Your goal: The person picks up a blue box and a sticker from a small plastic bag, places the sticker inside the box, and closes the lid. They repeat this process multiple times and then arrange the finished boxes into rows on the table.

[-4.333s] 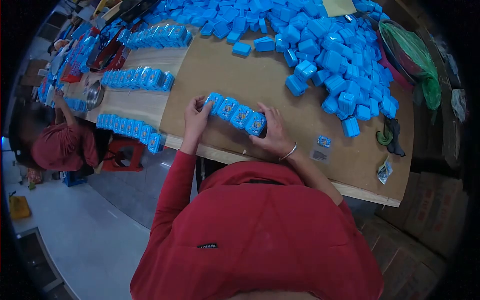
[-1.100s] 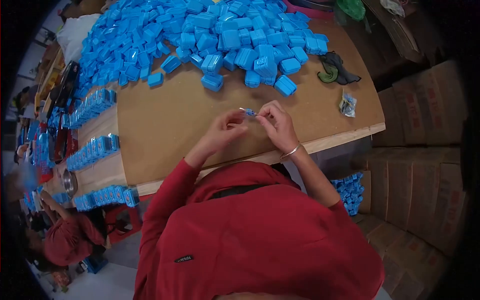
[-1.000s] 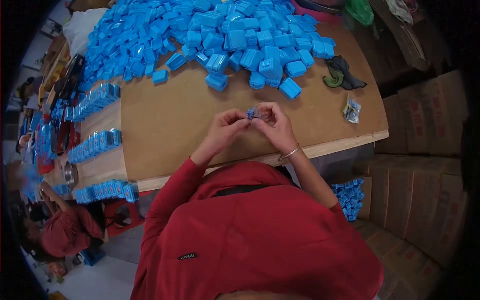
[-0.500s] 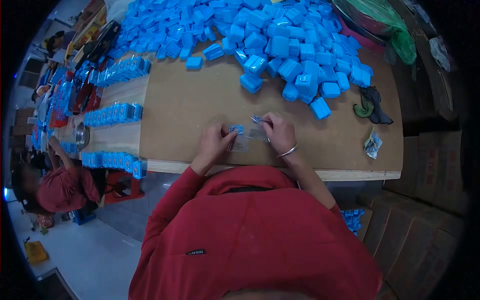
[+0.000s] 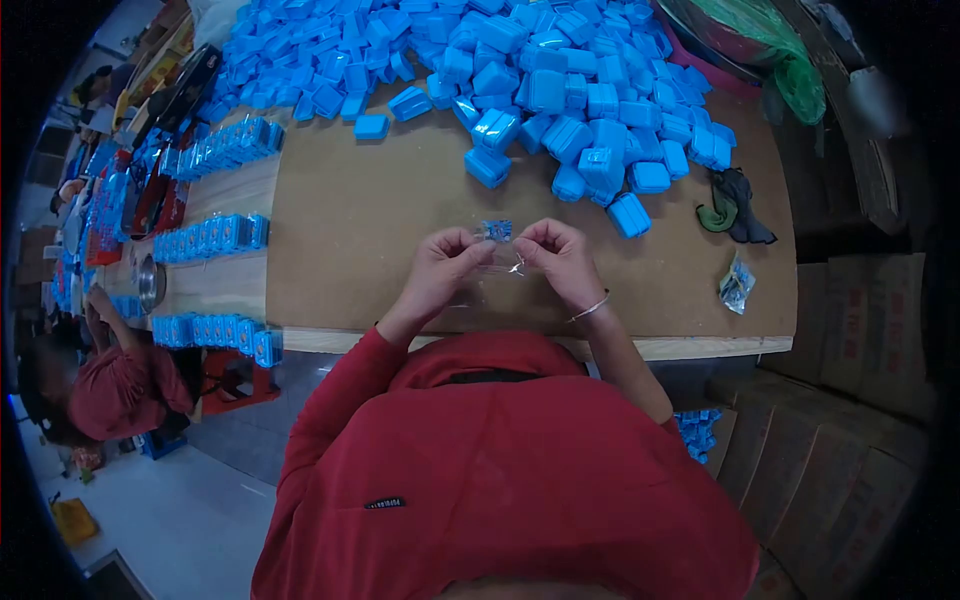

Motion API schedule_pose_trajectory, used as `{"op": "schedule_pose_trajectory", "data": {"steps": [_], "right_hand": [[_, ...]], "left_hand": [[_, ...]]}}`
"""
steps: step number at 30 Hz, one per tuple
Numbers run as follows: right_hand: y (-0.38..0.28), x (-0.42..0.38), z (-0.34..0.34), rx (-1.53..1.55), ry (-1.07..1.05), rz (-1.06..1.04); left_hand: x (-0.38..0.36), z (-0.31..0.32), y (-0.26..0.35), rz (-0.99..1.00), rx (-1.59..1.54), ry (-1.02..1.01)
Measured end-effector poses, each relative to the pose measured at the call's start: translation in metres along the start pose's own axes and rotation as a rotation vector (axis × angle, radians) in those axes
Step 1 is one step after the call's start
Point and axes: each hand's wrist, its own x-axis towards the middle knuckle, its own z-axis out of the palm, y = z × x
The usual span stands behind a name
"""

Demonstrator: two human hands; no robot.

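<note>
Both hands, left (image 5: pixel 437 270) and right (image 5: pixel 560 262), pinching a clear bag (image 5: pixel 497 262) over the counter (image 5: pixel 350 220), blue box pile (image 5: pixel 540 80) beyond, boxed rows (image 5: pixel 205 235) at left.

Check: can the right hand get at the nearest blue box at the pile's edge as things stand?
Probably yes. The blue box lies just beyond the right hand with bare board between, but both hands are pinching a small clear bag.

hands (image 5: pixel 500 262) lifted off table, bag (image 5: pixel 497 250) raised between them

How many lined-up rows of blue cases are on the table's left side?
3: a far row, a middle row and a near row at the table edge. More may be hidden farther left.
</note>
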Motion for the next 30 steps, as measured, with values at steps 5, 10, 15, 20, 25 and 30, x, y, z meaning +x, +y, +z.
{"op": "schedule_pose_trajectory", "data": {"steps": [5, 10, 15, 20, 25, 30], "right_hand": [[-0.003, 0.002, 0.005, 0.041, 0.009, 0.009], [-0.011, 0.004, 0.008, 0.105, 0.013, -0.035], [-0.008, 0.007, 0.001, 0.037, 0.058, -0.059], [-0.006, 0.01, -0.019, 0.107, 0.177, -0.104], [-0.01, 0.009, -0.028, -0.009, 0.204, -0.096], [-0.006, 0.009, -0.025, -0.035, 0.179, -0.094]], "left_hand": [[0.003, -0.006, -0.007, 0.072, -0.016, 0.1], [0.006, 0.001, 0.0, 0.089, 0.121, 0.162], [0.02, 0.002, -0.008, 0.183, 0.233, 0.041], [0.105, -0.023, -0.031, 0.63, 0.663, 0.35], [0.103, -0.009, -0.004, 0.338, 0.847, 0.426], [0.061, -0.02, 0.013, 0.082, 1.17, 0.31]]}}
